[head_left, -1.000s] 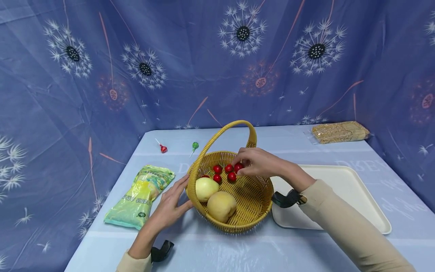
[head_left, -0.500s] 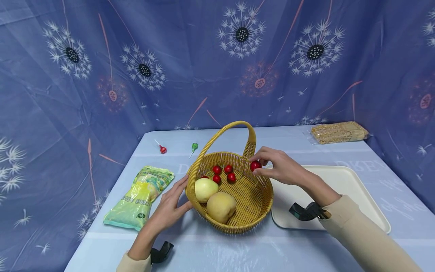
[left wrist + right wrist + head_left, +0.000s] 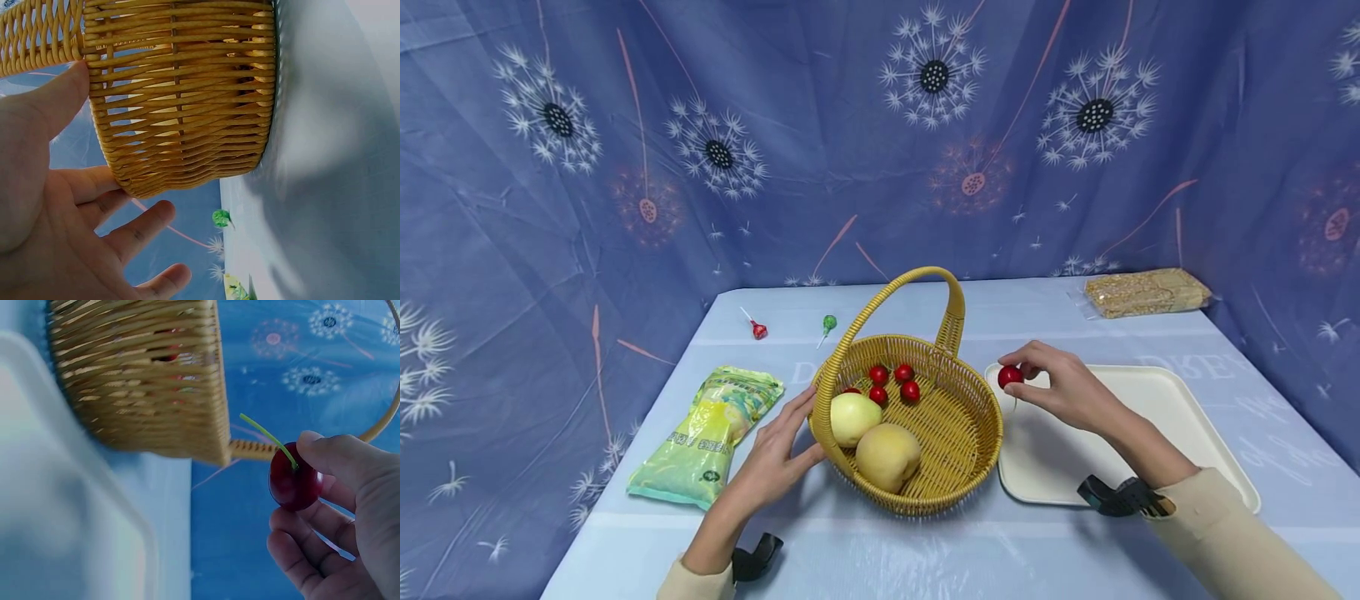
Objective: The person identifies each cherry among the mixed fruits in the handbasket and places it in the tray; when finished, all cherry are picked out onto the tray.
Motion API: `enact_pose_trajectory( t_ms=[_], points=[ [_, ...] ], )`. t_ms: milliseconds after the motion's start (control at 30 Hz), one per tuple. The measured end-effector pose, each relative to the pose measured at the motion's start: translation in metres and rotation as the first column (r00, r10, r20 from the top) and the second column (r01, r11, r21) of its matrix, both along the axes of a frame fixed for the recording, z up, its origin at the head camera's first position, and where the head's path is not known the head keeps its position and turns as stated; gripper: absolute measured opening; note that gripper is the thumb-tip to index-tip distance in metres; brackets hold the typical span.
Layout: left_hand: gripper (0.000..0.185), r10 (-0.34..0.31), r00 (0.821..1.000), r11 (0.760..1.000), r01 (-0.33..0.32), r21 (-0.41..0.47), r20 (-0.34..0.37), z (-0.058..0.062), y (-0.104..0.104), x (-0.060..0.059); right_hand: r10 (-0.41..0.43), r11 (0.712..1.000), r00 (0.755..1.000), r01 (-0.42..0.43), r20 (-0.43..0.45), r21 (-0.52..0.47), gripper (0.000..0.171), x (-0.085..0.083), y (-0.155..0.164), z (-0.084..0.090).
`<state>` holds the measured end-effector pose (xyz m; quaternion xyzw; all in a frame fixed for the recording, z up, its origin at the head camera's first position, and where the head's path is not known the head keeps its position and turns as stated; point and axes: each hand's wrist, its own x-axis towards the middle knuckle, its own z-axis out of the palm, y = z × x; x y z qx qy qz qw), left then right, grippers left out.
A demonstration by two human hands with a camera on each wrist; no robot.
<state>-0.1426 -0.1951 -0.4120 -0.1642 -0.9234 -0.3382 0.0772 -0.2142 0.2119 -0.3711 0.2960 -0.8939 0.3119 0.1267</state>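
Observation:
A dark red cherry (image 3: 292,478) with a green stem is pinched between the thumb and fingers of my right hand (image 3: 1063,387). In the head view this hand is over the left end of a white tray (image 3: 1120,400), right of a yellow wicker basket (image 3: 977,417) with a tall handle. Several red cherries (image 3: 878,375), a pale yellow-green fruit (image 3: 854,419) and a larger yellow peach-like fruit (image 3: 888,457) lie inside the basket. My left hand (image 3: 782,450) rests against the basket's left rim, its fingers spread; the left wrist view shows thumb and fingertips touching the wicker.
Left of the basket lies a green and yellow bag (image 3: 711,433). Behind are a red lollipop (image 3: 759,330) and a green lollipop (image 3: 828,323). A clear-wrapped tan packet (image 3: 1146,292) lies at the back right, before a blue dandelion-patterned cloth (image 3: 820,167).
My right hand has lifted a cherry from the basket and carried it right, past the rim, to above the tray. The left hand and basket have stayed in place.

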Motion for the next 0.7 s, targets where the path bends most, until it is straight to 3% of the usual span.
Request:
enact_pose_trajectory(
  t_ms=[300, 700],
  points=[
    [0.071, 0.007, 1.000, 1.000, -0.008, -0.015, -0.007, -0.001, 0.000, 0.000, -0.116, 0.993, 0.990, 0.116, 0.078, 0.012, 0.027, -0.001, 0.018, -0.034],
    [0.071, 0.001, 1.000, 1.000, -0.001, 0.009, 0.005, 0.002, 0.000, 0.001, -0.141, 0.989, 0.978, 0.132, 0.152, 0.068, 0.029, -0.008, 0.027, -0.063]
  ],
)
